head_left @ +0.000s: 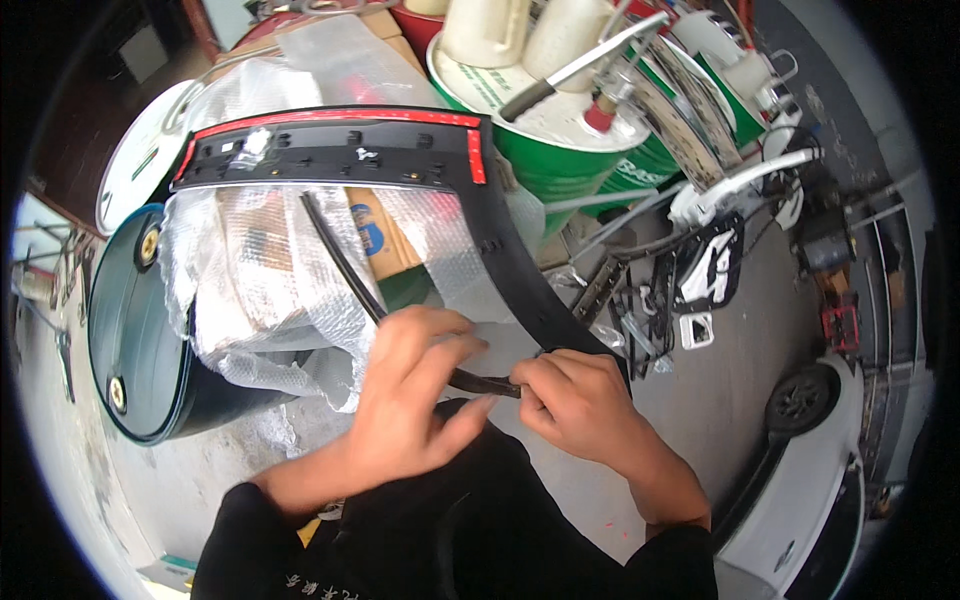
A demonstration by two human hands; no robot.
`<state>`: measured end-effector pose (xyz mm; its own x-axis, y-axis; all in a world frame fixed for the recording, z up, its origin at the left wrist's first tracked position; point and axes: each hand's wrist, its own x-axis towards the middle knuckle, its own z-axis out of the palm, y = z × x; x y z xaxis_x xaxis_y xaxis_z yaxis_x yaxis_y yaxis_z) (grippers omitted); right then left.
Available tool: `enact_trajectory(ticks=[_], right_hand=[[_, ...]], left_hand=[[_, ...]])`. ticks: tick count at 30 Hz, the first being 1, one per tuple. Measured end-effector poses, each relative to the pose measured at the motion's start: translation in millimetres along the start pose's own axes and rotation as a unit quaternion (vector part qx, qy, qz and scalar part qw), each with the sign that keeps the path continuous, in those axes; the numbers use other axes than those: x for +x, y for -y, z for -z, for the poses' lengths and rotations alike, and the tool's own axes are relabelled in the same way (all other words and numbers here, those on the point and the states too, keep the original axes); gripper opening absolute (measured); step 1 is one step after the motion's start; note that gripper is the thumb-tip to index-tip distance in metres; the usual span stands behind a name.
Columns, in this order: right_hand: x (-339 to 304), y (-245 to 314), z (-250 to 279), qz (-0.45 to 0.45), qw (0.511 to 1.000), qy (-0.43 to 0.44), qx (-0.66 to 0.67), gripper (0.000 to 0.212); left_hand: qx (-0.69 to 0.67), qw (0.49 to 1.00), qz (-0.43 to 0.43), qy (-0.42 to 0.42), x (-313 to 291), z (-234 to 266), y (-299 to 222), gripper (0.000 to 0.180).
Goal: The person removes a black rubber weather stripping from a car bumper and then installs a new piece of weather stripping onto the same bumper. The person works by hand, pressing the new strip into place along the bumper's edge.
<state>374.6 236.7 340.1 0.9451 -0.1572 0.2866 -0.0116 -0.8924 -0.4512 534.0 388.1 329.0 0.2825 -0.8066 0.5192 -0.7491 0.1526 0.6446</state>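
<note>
**Right hand (580, 405) clamped, left hand (405, 390) loose along the black rubber strip (485, 384)!**

And there it is, right in front of the person's dark top: the right hand pinches the strip's lower end tight, beside the lower leg of a curved black trim panel (490, 235). The left hand sits apart from it, thumb and fingers parted, the strip running through that gap; whether its palm touches, one cannot tell. The strip's far end reaches up over bubble wrap (270, 290). Red tape (350, 115) lines the panel's upper edge. A dark blue drum (130, 330) lies left, a green drum (550, 170) stands beyond, a white car (800, 490) waits right.
</note>
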Motion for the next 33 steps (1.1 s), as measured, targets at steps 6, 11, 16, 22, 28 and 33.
enact_trajectory(ticks=[6,11,16,22,28,33], right_hand=[[21.4,7.9,-1.2,0.032,0.999,-0.035,0.011,0.021],[28.5,13.5,-23.0,0.013,0.991,-0.125,0.042,0.020],[40.6,23.0,-30.2,0.006,0.990,-0.143,0.021,0.022],[48.5,26.5,-31.4,-0.051,0.994,-0.087,0.050,0.021],[52.0,27.5,-36.6,-0.082,0.991,-0.077,0.069,0.020],[53.3,34.1,-39.9,-0.075,0.994,-0.064,0.052,0.019]], left_hand=[[-0.267,0.959,0.079,0.047,-11.3,-16.3,24.6,0.020],[-0.385,0.897,0.208,0.056,-26.5,-19.8,35.0,0.016],[-0.451,0.854,0.258,0.038,-29.4,-13.8,45.6,0.012],[-0.411,0.886,0.215,0.021,-30.1,-11.0,56.2,0.009],[-0.371,0.910,0.181,0.029,-25.5,-4.5,63.5,0.007],[-0.341,0.929,0.138,0.022,-27.3,-0.6,66.6,0.007]])
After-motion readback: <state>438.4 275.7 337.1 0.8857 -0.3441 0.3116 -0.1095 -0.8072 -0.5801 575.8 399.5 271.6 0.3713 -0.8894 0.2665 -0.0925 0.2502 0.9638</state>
